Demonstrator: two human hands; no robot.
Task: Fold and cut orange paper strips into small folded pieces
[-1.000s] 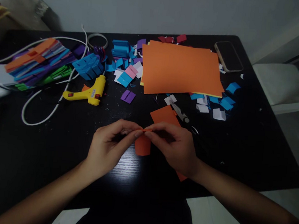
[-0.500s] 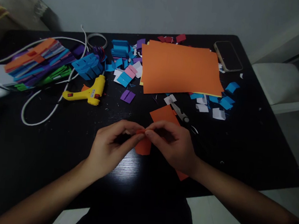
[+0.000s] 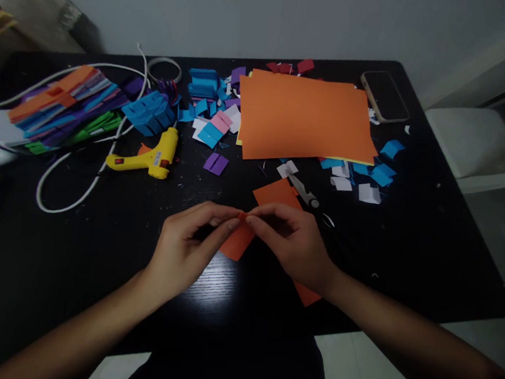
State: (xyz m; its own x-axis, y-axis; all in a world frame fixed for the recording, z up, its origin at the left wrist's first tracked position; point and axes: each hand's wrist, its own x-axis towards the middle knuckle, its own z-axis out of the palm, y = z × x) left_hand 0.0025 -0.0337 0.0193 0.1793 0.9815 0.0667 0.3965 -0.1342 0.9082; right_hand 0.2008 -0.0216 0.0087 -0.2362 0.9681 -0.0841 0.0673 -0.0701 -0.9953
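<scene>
Between my fingertips is a small orange paper piece, pinched at its top edge and hanging slantwise over the black table. My left hand is closed on its upper left, thumb and forefinger together. From the other side, my right hand pinches the same edge. Beneath the right hand lies a longer orange paper strip, its middle covered by that hand. Beyond it rests a pair of scissors, partly hidden in the dark.
Large orange sheets lie at the back, with folded blue, white and purple paper bits around them. A yellow glue gun, a white cable and a bundle of coloured strips are leftward. A phone sits back right.
The small orange paper has turned in my fingers, its lower end swinging to the left. Both hands stay in nearly the same place.
</scene>
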